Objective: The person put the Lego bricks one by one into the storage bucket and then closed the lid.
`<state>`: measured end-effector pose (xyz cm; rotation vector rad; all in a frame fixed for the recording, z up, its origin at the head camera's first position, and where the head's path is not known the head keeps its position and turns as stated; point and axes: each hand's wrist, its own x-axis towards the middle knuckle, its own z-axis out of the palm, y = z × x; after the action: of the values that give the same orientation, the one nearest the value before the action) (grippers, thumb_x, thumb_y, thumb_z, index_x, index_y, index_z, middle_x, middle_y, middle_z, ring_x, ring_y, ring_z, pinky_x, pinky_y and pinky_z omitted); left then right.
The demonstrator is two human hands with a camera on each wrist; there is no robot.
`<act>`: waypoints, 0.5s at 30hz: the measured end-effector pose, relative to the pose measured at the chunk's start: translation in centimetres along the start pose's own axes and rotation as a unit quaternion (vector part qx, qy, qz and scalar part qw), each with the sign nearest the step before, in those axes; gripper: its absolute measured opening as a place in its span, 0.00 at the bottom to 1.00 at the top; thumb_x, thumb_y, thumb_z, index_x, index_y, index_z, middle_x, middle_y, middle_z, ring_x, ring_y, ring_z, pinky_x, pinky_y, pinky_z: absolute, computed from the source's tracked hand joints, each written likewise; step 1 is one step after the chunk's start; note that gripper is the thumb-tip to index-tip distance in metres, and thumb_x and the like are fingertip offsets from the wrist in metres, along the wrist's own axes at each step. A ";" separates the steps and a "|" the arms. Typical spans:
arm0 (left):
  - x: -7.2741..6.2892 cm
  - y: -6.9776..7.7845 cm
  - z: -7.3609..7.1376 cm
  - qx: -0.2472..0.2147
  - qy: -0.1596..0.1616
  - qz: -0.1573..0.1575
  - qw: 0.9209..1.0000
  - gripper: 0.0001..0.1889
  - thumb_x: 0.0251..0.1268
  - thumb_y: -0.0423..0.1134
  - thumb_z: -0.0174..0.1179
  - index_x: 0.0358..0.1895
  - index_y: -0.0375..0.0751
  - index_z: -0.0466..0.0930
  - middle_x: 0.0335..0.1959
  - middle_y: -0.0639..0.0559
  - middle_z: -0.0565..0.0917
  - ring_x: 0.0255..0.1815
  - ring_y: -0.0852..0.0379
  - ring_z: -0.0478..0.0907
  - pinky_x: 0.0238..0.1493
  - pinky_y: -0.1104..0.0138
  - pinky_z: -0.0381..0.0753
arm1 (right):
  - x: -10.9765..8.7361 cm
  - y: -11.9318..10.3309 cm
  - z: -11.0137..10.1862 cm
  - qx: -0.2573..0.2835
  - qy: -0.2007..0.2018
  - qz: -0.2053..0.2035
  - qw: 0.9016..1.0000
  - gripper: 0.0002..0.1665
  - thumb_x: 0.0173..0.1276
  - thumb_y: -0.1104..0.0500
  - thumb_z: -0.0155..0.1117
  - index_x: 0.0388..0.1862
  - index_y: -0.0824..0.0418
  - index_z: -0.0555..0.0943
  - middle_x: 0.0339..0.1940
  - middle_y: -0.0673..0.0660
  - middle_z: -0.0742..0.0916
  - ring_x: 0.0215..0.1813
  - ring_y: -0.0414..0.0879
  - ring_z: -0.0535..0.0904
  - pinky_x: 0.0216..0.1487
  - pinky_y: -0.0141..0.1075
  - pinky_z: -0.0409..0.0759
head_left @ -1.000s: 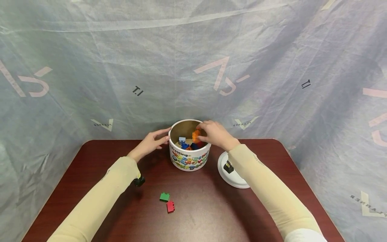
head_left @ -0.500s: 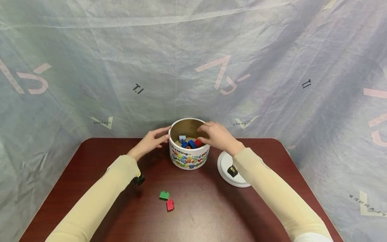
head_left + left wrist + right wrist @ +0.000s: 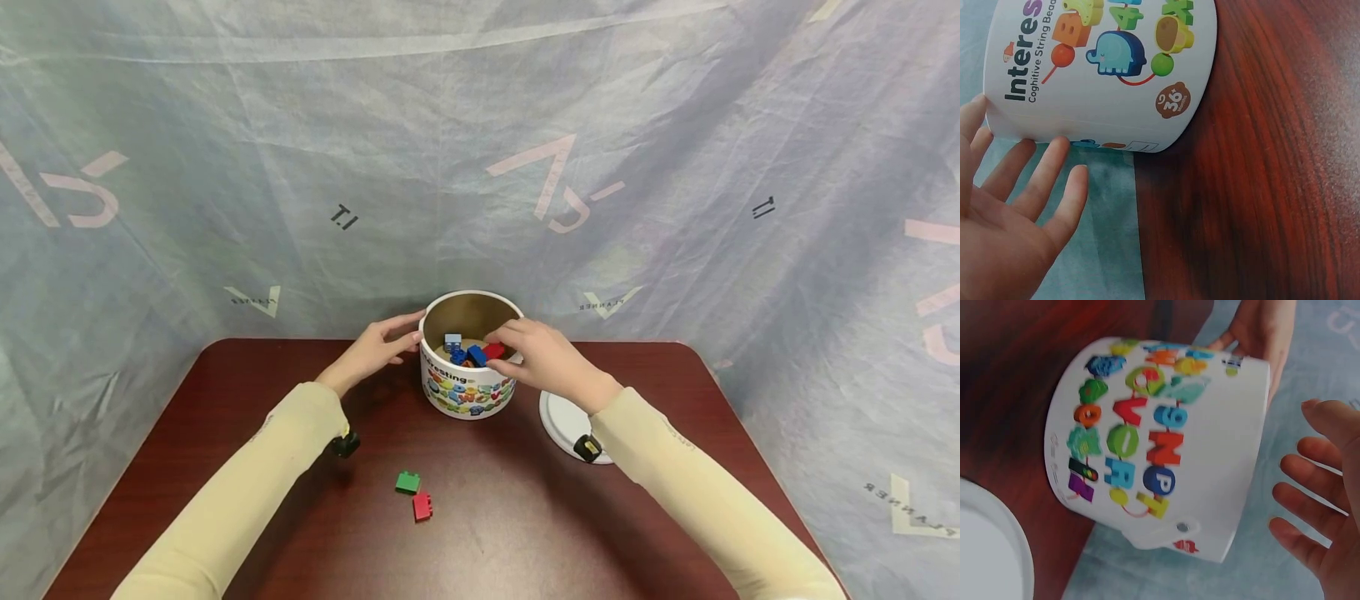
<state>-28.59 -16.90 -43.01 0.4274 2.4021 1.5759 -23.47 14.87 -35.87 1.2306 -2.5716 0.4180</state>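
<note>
A white round tub [image 3: 468,396] printed with colourful letters and animals stands on the table. Inside it lie a light blue brick [image 3: 452,342], a blue brick [image 3: 477,356], a red brick [image 3: 493,351] and other pieces partly hidden by the wall. My left hand [image 3: 371,354] touches the tub's left side near the rim with outstretched fingers, also seen in the left wrist view. Over the right side of the rim is my right hand [image 3: 551,354], its fingers relaxed and apart; nothing is in it in the right wrist view, where the hand [image 3: 1329,494] is beside the tub's mouth.
A green brick [image 3: 408,482] and a red brick [image 3: 422,507] lie on the brown table [image 3: 495,500] in front of the tub. The white lid [image 3: 562,421] lies to the right, partly under my right forearm. Grey cloth [image 3: 420,167] hangs behind.
My right hand held an orange block inside the tub a second ago; it has let go, and the block is out of its fingers. The hand has shifted slightly right and nearer. My left hand stays put.
</note>
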 end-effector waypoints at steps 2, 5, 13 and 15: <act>0.0 0.0 0.0 -0.001 0.000 0.000 1.000 0.31 0.79 0.54 0.58 0.81 0.57 0.66 0.73 0.42 0.76 0.62 0.45 0.83 0.58 0.48 0.84 | -0.4 -0.4 0.2 0.010 0.006 -0.009 1.000 0.18 0.69 0.53 0.76 0.53 0.60 0.87 0.47 0.54 0.89 0.46 0.49 0.85 0.47 0.44 0.86; 0.0 0.0 0.0 0.001 -0.001 0.000 1.000 0.31 0.79 0.54 0.58 0.81 0.57 0.66 0.74 0.43 0.75 0.62 0.45 0.83 0.58 0.48 0.84 | -0.9 -1.0 0.6 0.018 0.010 -0.024 1.000 0.18 0.67 0.53 0.77 0.52 0.60 0.87 0.47 0.53 0.89 0.47 0.48 0.85 0.49 0.44 0.85; -0.2 0.0 -0.1 0.001 -0.003 0.008 1.000 0.31 0.80 0.53 0.58 0.81 0.55 0.65 0.74 0.41 0.75 0.63 0.42 0.82 0.59 0.47 0.83 | -1.8 -2.4 1.5 0.008 0.010 -0.046 0.999 0.20 0.65 0.53 0.79 0.53 0.59 0.87 0.48 0.52 0.89 0.50 0.47 0.84 0.52 0.43 0.84; -0.2 0.0 0.0 0.001 -0.003 0.008 1.000 0.31 0.80 0.53 0.58 0.81 0.55 0.65 0.74 0.41 0.75 0.63 0.42 0.83 0.59 0.47 0.83 | -2.0 -2.6 1.7 0.008 0.013 -0.054 0.998 0.21 0.64 0.53 0.80 0.52 0.58 0.87 0.47 0.52 0.89 0.50 0.47 0.84 0.52 0.42 0.85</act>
<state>-28.46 -16.99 -42.97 0.4514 2.4019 1.5777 -20.38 14.08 -37.75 1.3524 -2.4716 0.4295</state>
